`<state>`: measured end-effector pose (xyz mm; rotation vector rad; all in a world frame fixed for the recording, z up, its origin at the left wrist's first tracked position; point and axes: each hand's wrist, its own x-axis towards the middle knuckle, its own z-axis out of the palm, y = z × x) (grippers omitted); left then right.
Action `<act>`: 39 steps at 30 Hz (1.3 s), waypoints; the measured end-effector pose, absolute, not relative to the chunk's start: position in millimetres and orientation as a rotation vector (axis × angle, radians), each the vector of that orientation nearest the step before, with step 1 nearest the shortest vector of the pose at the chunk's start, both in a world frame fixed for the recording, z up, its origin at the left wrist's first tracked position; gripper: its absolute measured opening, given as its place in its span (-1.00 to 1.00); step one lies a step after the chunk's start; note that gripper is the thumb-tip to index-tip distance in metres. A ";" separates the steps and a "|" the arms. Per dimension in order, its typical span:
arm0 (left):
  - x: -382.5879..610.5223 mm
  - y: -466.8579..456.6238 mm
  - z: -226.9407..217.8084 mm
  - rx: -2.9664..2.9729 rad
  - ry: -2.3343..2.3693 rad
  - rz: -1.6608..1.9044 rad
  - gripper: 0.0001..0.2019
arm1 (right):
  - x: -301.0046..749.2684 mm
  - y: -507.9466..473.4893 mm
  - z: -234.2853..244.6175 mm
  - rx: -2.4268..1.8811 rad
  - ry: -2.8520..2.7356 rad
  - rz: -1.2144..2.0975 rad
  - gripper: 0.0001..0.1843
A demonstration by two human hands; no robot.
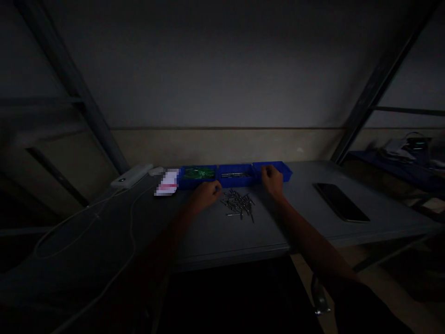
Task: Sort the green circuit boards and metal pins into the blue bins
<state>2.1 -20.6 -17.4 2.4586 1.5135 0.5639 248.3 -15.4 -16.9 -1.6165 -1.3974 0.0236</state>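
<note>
My left hand is closed in a pinch in front of the blue bins, at the left of a loose pile of small metal pins or screws. Something small and dark shows at its fingertips, too dim to name. My right hand is held with curled fingers over the front edge of the right blue bin; what it holds, if anything, is hidden. Several slim metal pieces lie in the middle blue bin. Green items, seemingly in clear wrap, fill the left blue bin.
A dark phone lies on the grey table at the right. At the left are a white power strip, a trailing white cable and a pale blurred-out card or phone. Behind the table stands a wall.
</note>
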 end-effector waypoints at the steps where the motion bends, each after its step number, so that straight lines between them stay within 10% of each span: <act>1: 2.1 -20.4 -18.4 2.458 1.541 0.522 -0.80 | 255.5 -13.0 -16.9 -1.695 -1.324 0.004 -0.62; 13: 3.7 -20.7 -19.3 2.483 1.565 0.283 -0.83 | 247.4 -17.2 -21.1 -1.842 -1.405 -0.006 -0.61; 39: 15.9 -29.6 -11.3 2.286 1.279 0.902 -0.77 | 191.0 -44.2 -22.8 -1.186 -2.104 0.094 -0.72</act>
